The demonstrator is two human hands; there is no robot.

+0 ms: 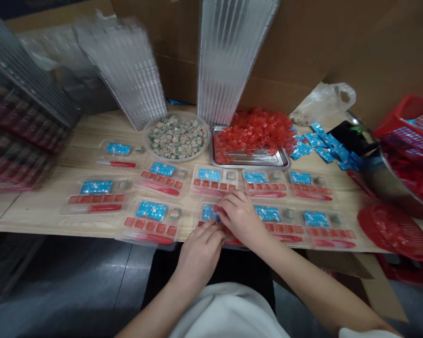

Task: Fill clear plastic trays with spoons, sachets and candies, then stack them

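Note:
Both my hands rest over one clear plastic blister tray [206,212] at the near edge of the wooden table [38,211]. My right hand [240,217] lies across it with fingers bent, fingertips by the tray's blue packet. My left hand [199,251] comes up from below, fingers curled against the tray's front; what they pinch is hidden. Several similar trays lie around, each with a blue packet, a row of red sweets and a red stick, such as one to the left [151,223] and one to the right [278,220].
A clear bowl of striped sweets [177,136] and a metal tray of red wrapped sweets [250,141] stand behind. Loose blue packets [320,145] lie at right, near red baskets [395,232]. Stacks of empty clear trays [229,56] lean against cardboard at the back.

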